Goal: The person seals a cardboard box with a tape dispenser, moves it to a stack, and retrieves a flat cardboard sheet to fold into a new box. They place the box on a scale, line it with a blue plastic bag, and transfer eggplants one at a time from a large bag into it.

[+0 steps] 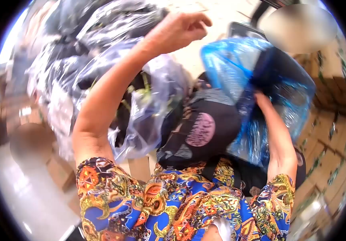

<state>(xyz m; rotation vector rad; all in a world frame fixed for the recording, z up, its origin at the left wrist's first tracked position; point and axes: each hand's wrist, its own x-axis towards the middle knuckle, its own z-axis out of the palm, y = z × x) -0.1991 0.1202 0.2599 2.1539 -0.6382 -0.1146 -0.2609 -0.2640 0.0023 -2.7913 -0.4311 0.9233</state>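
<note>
My left hand (189,30) is raised over the pale table, its fingers loosely bent and apart, with nothing visible in them. My right forearm reaches into a translucent blue plastic bag (225,60). Only the edge of my right hand (258,96) shows at the bag's dark inner folds; its fingers are hidden. A black fabric item (213,120) with a round pink print lies in front of my body, beside the blue bag. To its left, a clear plastic bag (140,128) holds dark items with some yellow-green parts.
Several plastic-wrapped dark bundles (120,22) are heaped at the left. Taped cardboard boxes (329,160) are stacked on the right. Another carton (62,170) stands at lower left, near the shiny floor (24,201). Two blurred patches hide parts of the view.
</note>
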